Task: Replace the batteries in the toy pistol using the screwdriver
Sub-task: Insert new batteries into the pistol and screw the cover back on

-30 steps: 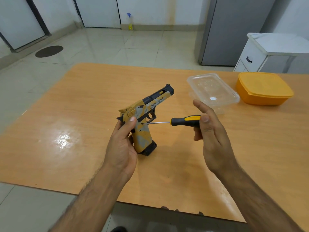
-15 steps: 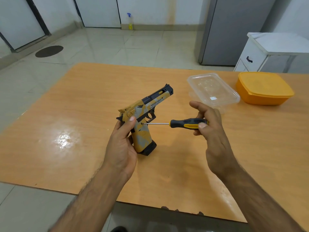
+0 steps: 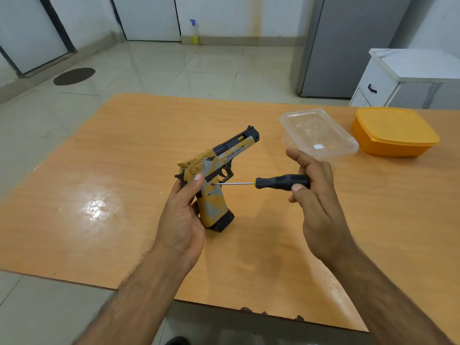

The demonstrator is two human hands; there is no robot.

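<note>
Fingers of the right hand pinch the screwdriver, its tip on the toy pistol the left hand grips just beside them, the battery cover seemingly unopened, the swap yet to come.

The worktop lies bare across its left half and along the near edge, giving a hand open passage there. At the middle, the pistol, the screwdriver and both hands, left and right, block the way. Far right, a clear tub sits just behind the right hand, with a narrow gap between it and the orange box.
</note>
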